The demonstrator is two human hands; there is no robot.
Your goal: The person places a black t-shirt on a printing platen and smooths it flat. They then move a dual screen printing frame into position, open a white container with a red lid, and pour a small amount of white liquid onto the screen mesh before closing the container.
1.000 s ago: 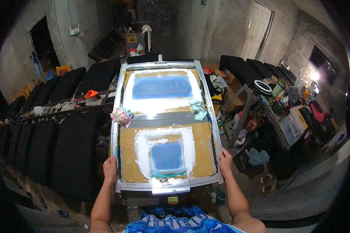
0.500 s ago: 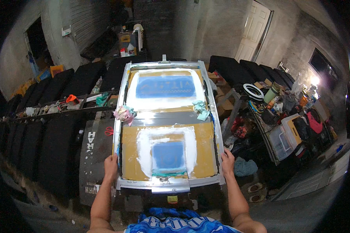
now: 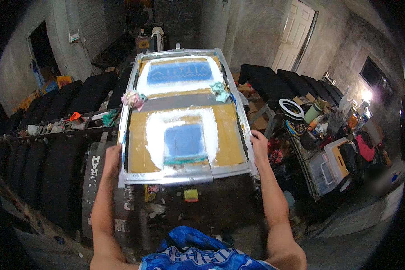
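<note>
Both my hands grip a large silver-framed printing screen [image 3: 231, 171]. My left hand [image 3: 113, 159] is closed round its left rail near the front corner, and my right hand [image 3: 259, 146] holds the right rail. Inside the frame, tan tape and white smears surround two blue mesh windows, a wide far one [image 3: 180, 72] and a smaller near one [image 3: 183, 140]. A wide silver squeegee [image 3: 187, 174] lies at the near end, beside a streak of teal ink. Crumpled pink cloth [image 3: 134, 100] rests on the left rail; pale green cloth [image 3: 219, 91] sits toward the right one.
Rows of black-covered boards [image 3: 63, 157] extend left, more [image 3: 267, 83] stand at back right. A cluttered table [image 3: 308, 180] on the right holds a white ring [image 3: 291, 109] and a green bottle [image 3: 314, 111]. A yellow block [image 3: 191, 195] lies below the screen's front edge.
The screen has moved away from me and slightly left, with both hands still on its rails. The squeegee and cloths moved along with it. Red scissors at its left are now out of sight.
</note>
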